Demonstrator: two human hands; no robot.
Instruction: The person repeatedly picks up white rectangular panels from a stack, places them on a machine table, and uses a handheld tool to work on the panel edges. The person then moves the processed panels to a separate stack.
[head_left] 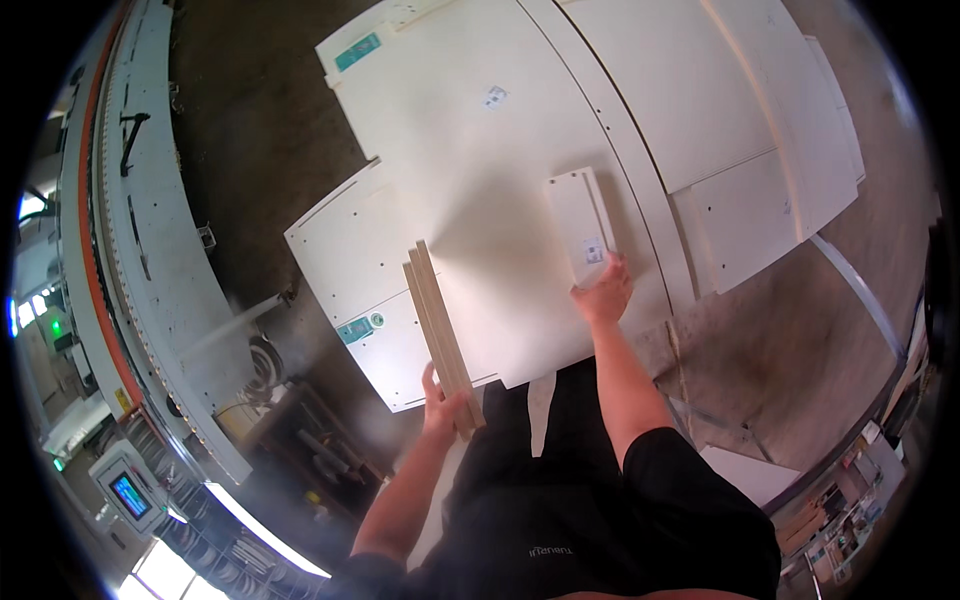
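Observation:
My left hand point(440, 405) is closed around the lower end of a few long, narrow board strips point(437, 325) standing on edge, pale brown on the side that shows. They reach out over the near left part of a large white panel surface point(480, 200). My right hand point(605, 290) grips the near end of a short white panel piece point(578, 225), which bears a small printed label close to my fingers. A second white edge shows along its right side; whether it is a separate piece I cannot tell. The fingertips of both hands are partly hidden.
More white panels point(760, 110) lie to the right, past a dark seam. Teal stickers point(358, 52) mark the left side. A long machine point(165, 250) with an orange band runs along the left, with a control screen point(128, 495) near its close end. A metal rail point(860, 290) is at the right.

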